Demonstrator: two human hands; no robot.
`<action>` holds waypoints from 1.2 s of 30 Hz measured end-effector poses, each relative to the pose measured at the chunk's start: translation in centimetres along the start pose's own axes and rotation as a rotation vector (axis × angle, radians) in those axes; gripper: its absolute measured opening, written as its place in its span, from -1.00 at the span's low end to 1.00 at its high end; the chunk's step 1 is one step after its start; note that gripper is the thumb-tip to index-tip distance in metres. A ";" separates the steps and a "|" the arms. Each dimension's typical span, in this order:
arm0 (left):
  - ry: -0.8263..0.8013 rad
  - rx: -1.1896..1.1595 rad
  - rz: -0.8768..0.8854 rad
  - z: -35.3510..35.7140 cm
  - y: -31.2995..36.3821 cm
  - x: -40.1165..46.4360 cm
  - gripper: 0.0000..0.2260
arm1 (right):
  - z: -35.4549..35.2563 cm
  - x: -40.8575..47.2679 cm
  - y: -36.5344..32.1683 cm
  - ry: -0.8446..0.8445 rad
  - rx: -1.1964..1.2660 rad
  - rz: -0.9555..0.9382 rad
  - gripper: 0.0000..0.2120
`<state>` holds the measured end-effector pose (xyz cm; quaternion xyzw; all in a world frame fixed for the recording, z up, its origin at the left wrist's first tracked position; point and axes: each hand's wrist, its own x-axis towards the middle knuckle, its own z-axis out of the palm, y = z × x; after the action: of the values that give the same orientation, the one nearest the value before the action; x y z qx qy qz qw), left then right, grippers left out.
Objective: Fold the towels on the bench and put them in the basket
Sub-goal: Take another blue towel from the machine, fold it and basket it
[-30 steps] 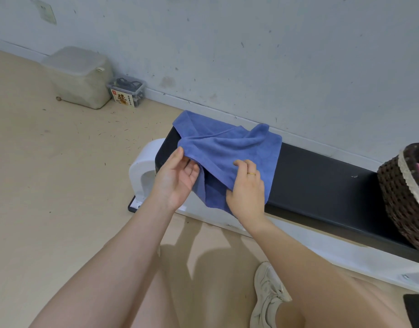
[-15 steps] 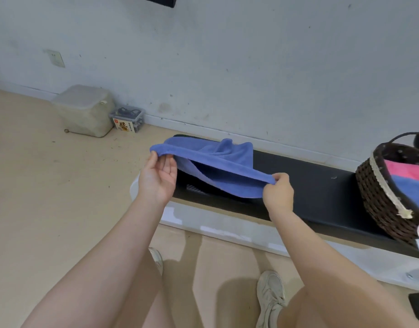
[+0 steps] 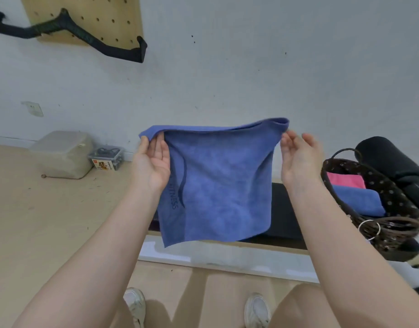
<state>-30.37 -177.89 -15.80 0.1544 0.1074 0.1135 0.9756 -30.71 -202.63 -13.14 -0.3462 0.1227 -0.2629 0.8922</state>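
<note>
On the far left, a wooden pegboard (image 3: 85, 17) hangs on the wall with a black strap (image 3: 104, 46) draped across it. Below it on the floor, against the wall, sit a pale lidded bin (image 3: 61, 153) and, just to its right, a small clear box (image 3: 106, 158) with a label on its front. Next comes the left hand (image 3: 151, 164), raised palm up, thumb and fingers pinching the top left corner of a blue towel (image 3: 218, 183). The towel is held up in the air and hangs down in front of the black bench (image 3: 284, 214), its lower edge loose above the bench's near side; dark lettering runs along its left part. At the towel's top right corner is the right hand (image 3: 298, 162), palm up with fingers fairly straight, the fingertips holding that corner while the other fingers spread open. To the right, on the bench, stands a dark wicker basket (image 3: 392, 230) with a handle; inside it lie a folded pink towel (image 3: 345, 179) on the far side and a folded blue towel (image 3: 359, 202) nearer. Behind the basket is a black roll pad (image 3: 390, 159). Near the bottom edge, two white shoes (image 3: 136, 306) show on the floor.
</note>
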 end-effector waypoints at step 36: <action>-0.061 0.075 -0.119 -2.0 -4.1 3.0 -0.83 | -6.5 2.5 8.2 -0.143 -1.197 0.133 -0.91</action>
<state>-27.27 -180.36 -19.48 0.1878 0.0911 0.0464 0.9769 -28.12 -202.47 -23.61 -0.7963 0.2105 -0.0679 0.5630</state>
